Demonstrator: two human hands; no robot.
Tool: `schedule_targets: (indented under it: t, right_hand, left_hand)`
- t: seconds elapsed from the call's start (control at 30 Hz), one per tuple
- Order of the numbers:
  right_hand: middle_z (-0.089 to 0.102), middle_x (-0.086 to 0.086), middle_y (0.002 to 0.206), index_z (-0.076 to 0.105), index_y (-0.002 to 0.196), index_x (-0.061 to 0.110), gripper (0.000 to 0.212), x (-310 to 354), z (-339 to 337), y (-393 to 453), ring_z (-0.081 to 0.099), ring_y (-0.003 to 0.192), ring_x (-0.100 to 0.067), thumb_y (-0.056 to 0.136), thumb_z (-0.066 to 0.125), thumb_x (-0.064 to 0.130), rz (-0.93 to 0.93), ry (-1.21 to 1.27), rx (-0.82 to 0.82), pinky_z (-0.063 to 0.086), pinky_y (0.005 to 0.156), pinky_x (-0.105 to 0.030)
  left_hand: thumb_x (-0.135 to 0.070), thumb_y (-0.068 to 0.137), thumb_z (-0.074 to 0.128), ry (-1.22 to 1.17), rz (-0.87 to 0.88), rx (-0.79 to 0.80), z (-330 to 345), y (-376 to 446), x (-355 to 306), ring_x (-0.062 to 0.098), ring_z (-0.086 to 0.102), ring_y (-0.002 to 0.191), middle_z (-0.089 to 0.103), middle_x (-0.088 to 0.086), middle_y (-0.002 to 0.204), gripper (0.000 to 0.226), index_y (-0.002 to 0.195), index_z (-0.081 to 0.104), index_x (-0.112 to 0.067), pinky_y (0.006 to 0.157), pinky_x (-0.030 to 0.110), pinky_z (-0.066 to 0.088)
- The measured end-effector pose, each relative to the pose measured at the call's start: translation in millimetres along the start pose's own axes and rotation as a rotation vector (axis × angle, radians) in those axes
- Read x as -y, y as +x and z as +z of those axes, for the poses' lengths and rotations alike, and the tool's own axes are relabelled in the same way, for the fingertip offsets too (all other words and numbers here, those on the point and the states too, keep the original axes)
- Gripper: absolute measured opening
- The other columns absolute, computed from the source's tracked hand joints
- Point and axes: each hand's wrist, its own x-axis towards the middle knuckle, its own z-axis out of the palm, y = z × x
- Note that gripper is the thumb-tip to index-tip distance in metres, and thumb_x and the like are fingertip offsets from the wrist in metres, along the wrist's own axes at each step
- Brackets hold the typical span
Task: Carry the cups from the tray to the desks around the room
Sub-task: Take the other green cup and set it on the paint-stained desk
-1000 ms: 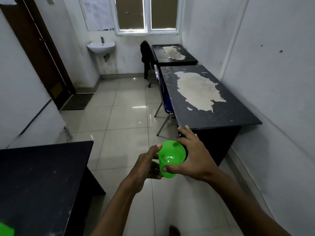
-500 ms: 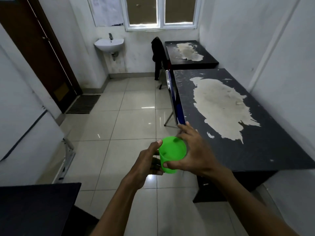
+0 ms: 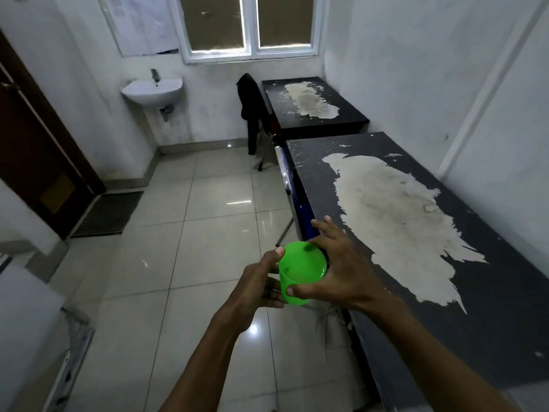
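Green cup [image 3: 301, 270] sits upright between both of my hands, held in the air over the tiled floor [image 3: 208, 233] just beside the near edge of the black desk [image 3: 490, 292]. My left hand [image 3: 257, 288] curls against its left side, thumb up at the rim. My right hand [image 3: 341, 273] wraps the right side, thumb across the lower front, fingers spread and reaching over the desk edge. Both forearms stretch forward from the bottom of the view.
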Motion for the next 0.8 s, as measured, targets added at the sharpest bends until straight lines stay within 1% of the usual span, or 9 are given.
schedule_targets:
  t: [0.07, 0.17, 0.27, 0.47, 0.53, 0.67, 0.73, 0.8]
  right_hand:
    - [0.034, -0.002, 0.156, 0.062, 0.120, 0.012, 0.091, -4, 2, 26, 0.014, 0.148, -0.012, 0.048, 0.079, 0.066, 0.018, -0.009, -0.029, 0.022, 0.118, -0.053]
    - [0.032, -0.002, 0.157, 0.061, 0.123, 0.012, 0.091, -12, 3, 63, 0.013, 0.149, -0.014, 0.050, 0.083, 0.062, 0.071, -0.025, -0.043, 0.022, 0.119, -0.051]
    - [0.032, -0.002, 0.157, 0.061, 0.122, 0.013, 0.089, -24, 2, 90, 0.014, 0.149, -0.015, 0.051, 0.085, 0.059, 0.115, -0.049, -0.065, 0.020, 0.120, -0.049]
    - [0.030, -0.001, 0.158, 0.061, 0.123, 0.016, 0.089, -54, 0, 144, 0.016, 0.148, -0.015, 0.051, 0.083, 0.064, 0.177, -0.100, -0.105, 0.014, 0.120, -0.041]
    - [0.031, 0.000, 0.158, 0.061, 0.122, 0.015, 0.089, -66, -3, 160, 0.017, 0.148, -0.014, 0.051, 0.082, 0.065, 0.209, -0.110, -0.128, 0.014, 0.120, -0.041]
    - [0.033, 0.002, 0.157, 0.061, 0.122, 0.017, 0.092, -101, -3, 190, 0.016, 0.148, -0.012, 0.049, 0.076, 0.071, 0.273, -0.097, -0.199, 0.014, 0.121, -0.042]
    - [0.033, 0.003, 0.157, 0.061, 0.123, 0.019, 0.093, -117, -2, 202, 0.016, 0.148, -0.012, 0.048, 0.075, 0.072, 0.311, -0.102, -0.228, 0.013, 0.121, -0.041]
    - [0.032, 0.005, 0.157, 0.060, 0.124, 0.021, 0.092, -134, -3, 216, 0.015, 0.148, -0.011, 0.049, 0.074, 0.072, 0.371, -0.089, -0.255, 0.011, 0.121, -0.040]
  left_hand:
    - [-0.071, 0.072, 0.049, 0.005, 0.004, 0.042, -10, 26, -13, 0.024, 0.070, 0.067, 0.072, 0.018, 0.078, 0.071, 0.108, 0.063, -0.012, 0.066, 0.034, 0.059]
    - [-0.070, 0.074, 0.050, 0.018, 0.005, 0.099, -23, 67, -30, 0.023, 0.070, 0.065, 0.072, 0.013, 0.072, 0.070, 0.108, 0.063, -0.010, 0.062, 0.032, 0.057]
    - [-0.071, 0.075, 0.050, 0.038, -0.001, 0.149, -28, 102, -44, 0.024, 0.069, 0.067, 0.073, 0.013, 0.074, 0.070, 0.109, 0.064, -0.010, 0.066, 0.035, 0.057]
    - [-0.073, 0.072, 0.050, 0.080, -0.002, 0.236, -30, 177, -67, 0.025, 0.071, 0.073, 0.075, 0.012, 0.082, 0.066, 0.106, 0.067, -0.019, 0.068, 0.035, 0.055]
    - [-0.074, 0.069, 0.051, 0.099, -0.010, 0.258, -28, 203, -76, 0.025, 0.071, 0.074, 0.075, 0.009, 0.083, 0.067, 0.105, 0.068, -0.021, 0.068, 0.036, 0.055]
    - [-0.079, 0.060, 0.056, 0.153, -0.004, 0.327, -17, 264, -95, 0.026, 0.070, 0.076, 0.075, 0.010, 0.084, 0.075, 0.106, 0.068, -0.021, 0.071, 0.037, 0.056]
    - [-0.078, 0.060, 0.057, 0.174, -0.012, 0.356, -11, 291, -104, 0.025, 0.070, 0.075, 0.074, 0.011, 0.085, 0.076, 0.107, 0.068, -0.018, 0.067, 0.035, 0.056]
    - [-0.075, 0.065, 0.057, 0.213, -0.032, 0.398, -2, 320, -111, 0.024, 0.071, 0.073, 0.075, 0.012, 0.086, 0.074, 0.105, 0.069, -0.015, 0.062, 0.029, 0.055]
